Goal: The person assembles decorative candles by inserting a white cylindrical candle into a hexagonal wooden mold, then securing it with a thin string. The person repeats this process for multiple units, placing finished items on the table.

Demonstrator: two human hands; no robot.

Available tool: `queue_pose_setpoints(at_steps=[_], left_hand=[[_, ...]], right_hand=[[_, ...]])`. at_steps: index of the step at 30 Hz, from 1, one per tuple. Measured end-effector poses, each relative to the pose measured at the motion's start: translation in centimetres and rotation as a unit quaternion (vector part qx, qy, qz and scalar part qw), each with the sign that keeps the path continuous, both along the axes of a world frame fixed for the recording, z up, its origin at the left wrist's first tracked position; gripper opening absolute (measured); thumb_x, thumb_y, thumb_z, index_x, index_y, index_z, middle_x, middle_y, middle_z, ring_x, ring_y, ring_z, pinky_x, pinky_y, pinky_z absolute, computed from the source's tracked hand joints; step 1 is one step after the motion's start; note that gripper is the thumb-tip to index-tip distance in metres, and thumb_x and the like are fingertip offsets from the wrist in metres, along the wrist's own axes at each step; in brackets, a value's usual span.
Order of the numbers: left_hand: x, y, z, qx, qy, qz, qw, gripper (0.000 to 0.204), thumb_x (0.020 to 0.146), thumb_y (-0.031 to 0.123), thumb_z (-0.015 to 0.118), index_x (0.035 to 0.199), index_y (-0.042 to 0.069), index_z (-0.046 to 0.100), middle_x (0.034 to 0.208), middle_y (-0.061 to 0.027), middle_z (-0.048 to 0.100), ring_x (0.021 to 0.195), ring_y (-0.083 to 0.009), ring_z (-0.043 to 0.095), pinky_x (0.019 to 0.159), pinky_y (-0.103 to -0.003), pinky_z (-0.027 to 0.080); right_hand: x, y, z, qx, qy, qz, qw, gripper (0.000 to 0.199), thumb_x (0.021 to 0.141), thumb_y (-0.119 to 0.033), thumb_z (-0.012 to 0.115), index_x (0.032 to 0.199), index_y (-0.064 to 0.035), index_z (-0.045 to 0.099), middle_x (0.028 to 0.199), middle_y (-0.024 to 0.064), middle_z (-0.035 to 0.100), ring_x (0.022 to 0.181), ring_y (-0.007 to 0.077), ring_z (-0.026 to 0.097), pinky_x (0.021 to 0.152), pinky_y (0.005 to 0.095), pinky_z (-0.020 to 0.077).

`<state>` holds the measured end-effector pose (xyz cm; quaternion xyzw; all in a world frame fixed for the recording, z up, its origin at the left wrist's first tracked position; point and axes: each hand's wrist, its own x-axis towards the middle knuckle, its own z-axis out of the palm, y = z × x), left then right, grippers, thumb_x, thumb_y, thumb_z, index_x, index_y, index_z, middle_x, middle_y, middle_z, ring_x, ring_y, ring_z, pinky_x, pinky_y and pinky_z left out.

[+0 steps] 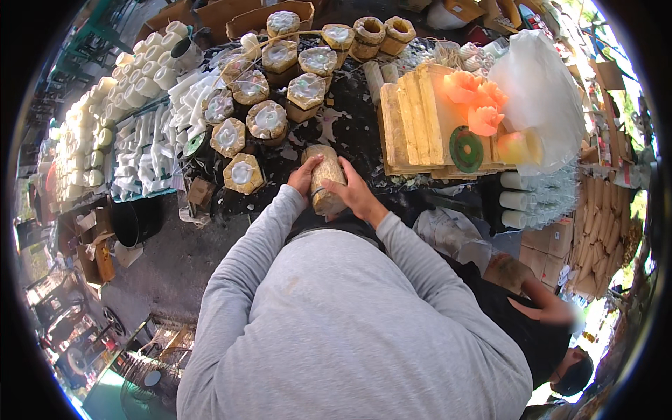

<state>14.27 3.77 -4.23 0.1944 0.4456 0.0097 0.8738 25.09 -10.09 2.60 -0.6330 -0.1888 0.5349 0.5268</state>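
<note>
Close to my body at the table's near edge, both hands hold a tan, rough-sided mould (325, 166) with a dark band around it. It lies tilted, with its long side facing up. My left hand (303, 176) is wrapped round its left side. On the right side, my right hand (359, 194) grips it with the thumb across the front. Just beyond stand several similar hexagonal moulds, the nearest one (243, 173) topped with a whitish, wax-like filling. Two moulds at the back, such as this hollow one (369, 31), show open tops.
White cylinders (147, 85) and white pieces (140, 150) crowd the left side. To the right are yellowish slabs (413, 119), orange flower shapes (478, 98), a green disc (465, 149) and a plastic bag (535, 98). Another person (518, 315) in black is at lower right.
</note>
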Motion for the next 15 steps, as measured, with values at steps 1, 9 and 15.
queue_pose_setpoints(at_steps=[1,9,15], left_hand=[[0.1,-0.1,0.1,-0.035,-0.022,0.013,0.999,0.051,0.096,0.044,0.073,0.127,0.004,0.065,0.113,-0.0151,0.074,0.099,-0.0333,0.075,0.092,-0.051,0.062],[-1.4,0.2,-1.2,-0.061,-0.031,0.009,0.998,0.041,0.101,0.041,0.067,0.127,0.009,0.067,0.116,-0.0129,0.076,0.104,-0.03,0.075,0.1,-0.046,0.061],[-2.7,-0.6,-3.1,-0.109,-0.101,0.012,0.989,0.043,0.107,0.045,0.054,0.132,0.011,0.066,0.119,-0.0119,0.075,0.105,-0.0299,0.075,0.092,-0.049,0.063]], right_hand=[[-0.2,-0.6,0.7,-0.019,-0.139,0.051,0.989,0.106,0.083,-0.043,0.092,0.159,0.003,0.035,0.153,0.0239,0.05,0.135,0.0371,0.057,0.112,0.0455,0.0493],[-0.7,1.1,3.5,0.113,-0.532,0.205,0.814,0.051,0.083,-0.027,0.084,0.125,-0.0041,0.067,0.113,0.0157,0.065,0.114,0.0384,0.06,0.101,0.046,0.0495],[1.3,5.9,3.2,0.03,-0.42,0.426,0.801,0.048,0.077,-0.035,0.089,0.108,-0.0069,0.067,0.113,0.0156,0.065,0.115,0.0377,0.06,0.096,0.049,0.0504]])
